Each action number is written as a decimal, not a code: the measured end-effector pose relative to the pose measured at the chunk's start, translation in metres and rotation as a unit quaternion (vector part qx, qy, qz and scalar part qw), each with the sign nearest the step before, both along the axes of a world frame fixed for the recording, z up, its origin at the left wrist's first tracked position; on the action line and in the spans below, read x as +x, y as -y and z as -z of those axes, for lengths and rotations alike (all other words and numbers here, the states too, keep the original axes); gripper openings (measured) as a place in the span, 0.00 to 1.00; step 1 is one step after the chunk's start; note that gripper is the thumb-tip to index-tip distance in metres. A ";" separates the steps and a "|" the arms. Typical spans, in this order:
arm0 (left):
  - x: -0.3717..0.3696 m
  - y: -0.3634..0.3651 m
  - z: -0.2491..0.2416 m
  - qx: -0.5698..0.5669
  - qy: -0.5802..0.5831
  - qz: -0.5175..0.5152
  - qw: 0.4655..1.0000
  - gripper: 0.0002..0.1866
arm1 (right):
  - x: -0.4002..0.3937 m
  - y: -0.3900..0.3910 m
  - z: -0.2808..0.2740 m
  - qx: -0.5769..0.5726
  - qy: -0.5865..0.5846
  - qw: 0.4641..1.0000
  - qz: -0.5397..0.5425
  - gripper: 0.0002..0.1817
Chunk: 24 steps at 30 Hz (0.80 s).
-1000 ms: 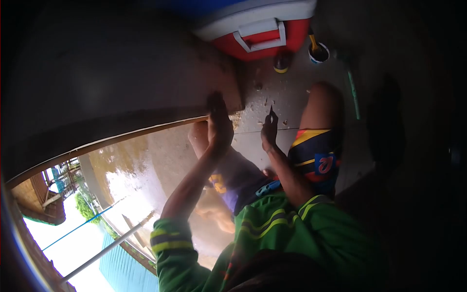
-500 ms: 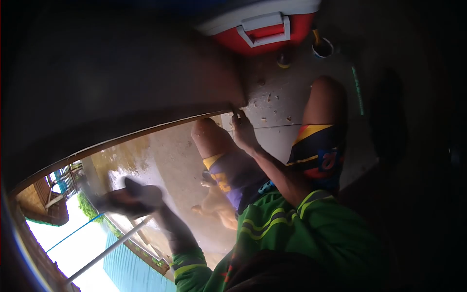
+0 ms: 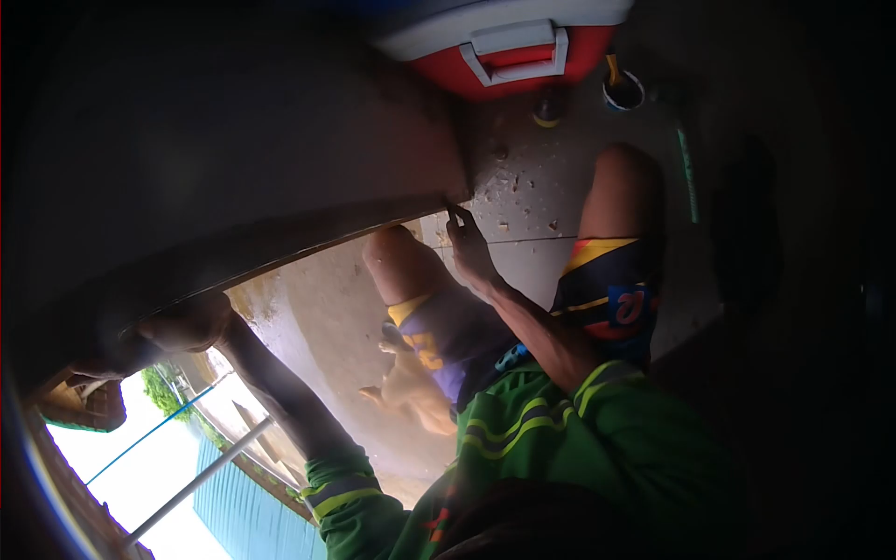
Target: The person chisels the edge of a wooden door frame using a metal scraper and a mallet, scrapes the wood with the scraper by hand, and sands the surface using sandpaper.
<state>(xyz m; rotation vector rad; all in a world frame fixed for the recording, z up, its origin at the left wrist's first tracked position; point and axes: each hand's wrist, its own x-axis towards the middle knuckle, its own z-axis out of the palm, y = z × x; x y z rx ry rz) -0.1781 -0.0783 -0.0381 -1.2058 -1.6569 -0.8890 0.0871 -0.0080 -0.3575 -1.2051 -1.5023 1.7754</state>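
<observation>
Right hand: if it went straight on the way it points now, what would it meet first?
Most likely the dark panel, near its lower right corner in the picture, just ahead of the right hand. Depth is unclear, so they may already touch.

Daylight (image 3: pixel 140 485) glares at lower left; floor (image 3: pixel 322 313) dims rightward

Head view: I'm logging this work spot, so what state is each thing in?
Dark panel, surface too dim to judge
Left hand, at the panel's edge, partly shadowed
Right hand, at the panel's corner, grip unclear
Cooler, upright, handle down
Bucket, upright, open, yellow-handled tool inside
Dog, lying down, partly hidden
Small bits, scattered on the floor
</observation>
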 end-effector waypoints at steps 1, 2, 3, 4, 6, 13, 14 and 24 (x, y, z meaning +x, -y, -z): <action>-0.001 0.003 0.001 -0.003 -0.002 -0.004 1.000 0.37 | -0.005 -0.004 0.008 -0.037 0.005 0.999 0.021 0.20; -0.001 0.008 0.001 -0.005 -0.002 -0.015 1.000 0.36 | -0.012 -0.009 0.026 -0.072 0.009 0.997 0.040 0.20; 0.001 0.011 0.001 -0.008 -0.002 -0.026 1.000 0.36 | -0.016 -0.013 0.028 -0.108 0.013 0.992 0.056 0.20; 0.000 0.014 -0.003 -0.017 -0.026 -0.046 0.998 0.35 | -0.014 -0.012 0.030 -0.093 0.008 0.995 0.043 0.20; 0.003 0.013 -0.009 -0.031 -0.072 -0.088 0.993 0.34 | -0.007 -0.014 0.008 -0.129 0.034 0.991 -0.029 0.22; 0.010 0.015 -0.005 -0.060 -0.295 -0.249 0.920 0.36 | -0.007 -0.007 0.036 -0.024 0.031 0.999 -0.022 0.21; 0.014 0.013 -0.007 -0.066 -0.309 -0.248 0.916 0.37 | 0.004 -0.015 0.003 -0.085 0.034 0.994 -0.052 0.21; -0.001 0.020 -0.006 -0.038 -0.237 -0.230 0.943 0.40 | 0.005 -0.006 0.066 0.029 -0.095 0.993 -0.067 0.24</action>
